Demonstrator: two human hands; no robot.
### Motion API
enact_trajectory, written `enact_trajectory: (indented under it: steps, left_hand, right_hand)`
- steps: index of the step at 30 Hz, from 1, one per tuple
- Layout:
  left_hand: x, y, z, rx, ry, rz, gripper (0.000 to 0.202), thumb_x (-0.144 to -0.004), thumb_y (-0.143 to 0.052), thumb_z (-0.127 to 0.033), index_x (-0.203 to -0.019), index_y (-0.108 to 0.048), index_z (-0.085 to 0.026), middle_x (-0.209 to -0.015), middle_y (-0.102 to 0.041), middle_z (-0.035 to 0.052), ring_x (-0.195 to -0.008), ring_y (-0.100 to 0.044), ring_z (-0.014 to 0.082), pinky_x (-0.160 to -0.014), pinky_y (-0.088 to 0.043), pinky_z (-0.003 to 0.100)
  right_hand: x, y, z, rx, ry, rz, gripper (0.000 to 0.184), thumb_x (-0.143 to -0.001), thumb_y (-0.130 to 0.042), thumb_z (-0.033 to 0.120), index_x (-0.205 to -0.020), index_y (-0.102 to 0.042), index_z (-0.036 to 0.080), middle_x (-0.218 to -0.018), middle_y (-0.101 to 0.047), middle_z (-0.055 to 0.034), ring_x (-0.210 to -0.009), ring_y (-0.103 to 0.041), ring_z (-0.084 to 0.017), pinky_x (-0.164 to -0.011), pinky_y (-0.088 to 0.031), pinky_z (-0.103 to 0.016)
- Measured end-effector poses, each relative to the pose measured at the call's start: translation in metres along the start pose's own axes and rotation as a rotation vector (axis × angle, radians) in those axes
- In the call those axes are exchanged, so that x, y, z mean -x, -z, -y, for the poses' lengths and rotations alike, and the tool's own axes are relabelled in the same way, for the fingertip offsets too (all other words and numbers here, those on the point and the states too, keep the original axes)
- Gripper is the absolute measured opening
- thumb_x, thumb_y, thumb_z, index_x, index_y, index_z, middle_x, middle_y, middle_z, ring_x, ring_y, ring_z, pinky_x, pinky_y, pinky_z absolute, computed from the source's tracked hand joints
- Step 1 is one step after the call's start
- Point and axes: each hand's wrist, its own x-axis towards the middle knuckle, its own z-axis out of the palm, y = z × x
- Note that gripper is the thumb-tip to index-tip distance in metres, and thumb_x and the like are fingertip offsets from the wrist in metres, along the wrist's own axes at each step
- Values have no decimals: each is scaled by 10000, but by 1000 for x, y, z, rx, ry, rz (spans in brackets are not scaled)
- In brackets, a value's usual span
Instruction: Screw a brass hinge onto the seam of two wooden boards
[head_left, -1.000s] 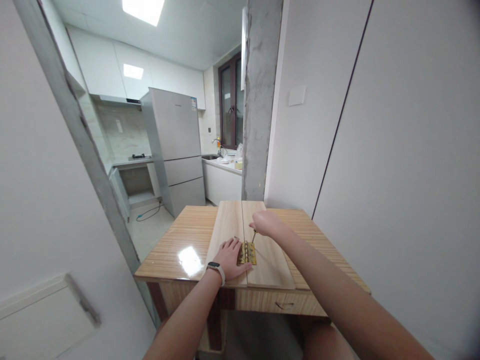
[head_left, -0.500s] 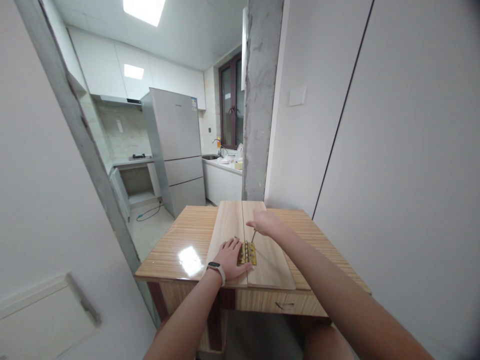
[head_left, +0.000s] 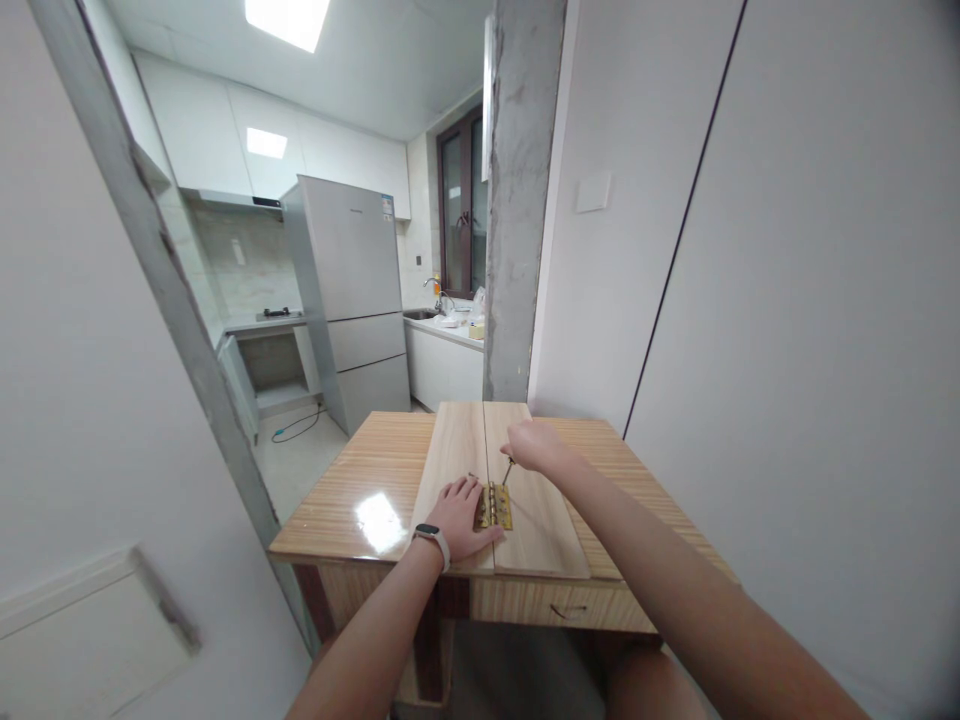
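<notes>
Two pale wooden boards point(head_left: 454, 440) lie side by side on the table, with a brass hinge point(head_left: 501, 508) laid across the seam between them. My left hand point(head_left: 457, 518) rests flat over the left board, fingers stretched out, covering part of the hinge's left leaf. Above the right leaf, my right hand point(head_left: 531, 445) is closed around a screwdriver point(head_left: 509, 470); its handle is hidden in the fist. The thin shaft slants down to the far end of the right leaf. Whether a screw sits under the tip is too small to tell.
The boards lie on a glossy wood-grain table point(head_left: 360, 470) with a drawer handle point(head_left: 568, 611) at the front. Behind it stand a grey fridge point(head_left: 356, 260) and a sink counter point(head_left: 446, 350). A white wall point(head_left: 787, 300) closes off the right side.
My right hand's fingers have curled in slightly, with the thumb less extended, and the screwdriver remains over the hinge. The left hand, hinge and boards stay in place.
</notes>
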Motion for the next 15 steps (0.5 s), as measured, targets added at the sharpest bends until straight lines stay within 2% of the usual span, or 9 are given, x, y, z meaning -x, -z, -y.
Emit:
enact_trajectory:
  steps: [6,10,12,15]
  left_hand:
    - [0,-1,1,-1,3,-4,930,-824,-428,-830,-1484,-436,-174,-1552,-430,148,-1447,-340,353,-1194,-223,499]
    - [0,-2,0,-1,0,-4,914,-833,-427,-821,-1486,-433,-181,-1553,-430,140,-1450,-335,346,-1198,-213,498]
    - [0,-2,0,-1,2,-3,907,-836,-431,-814,-1488,-430,-183,-1556,-426,139,-1452,-330,348,-1200,-207,500]
    - [0,-1,0,1,6,4,902,-833,-454,-801,-1496,-419,-191,-1562,-419,136,-1456,-323,352,-1202,-197,504]
  right_hand:
    - [-4,-1,-3,28,66,-40,268,-891,-659,403,-1062,-708,203,-1080,-747,-141,-995,-706,-269,-750,-485,-298]
    - [-6,-2,-5,-28,146,24,142,-837,-708,272,-973,-701,234,-1046,-754,-66,-973,-700,-223,-705,-454,-252]
    - [-5,-2,-5,-50,160,40,171,-843,-719,307,-995,-695,232,-1059,-751,-67,-983,-696,-221,-715,-459,-252]
    - [-3,-1,-3,-33,60,-2,394,-895,-660,500,-1139,-669,191,-1127,-732,-147,-1033,-691,-265,-785,-487,-299]
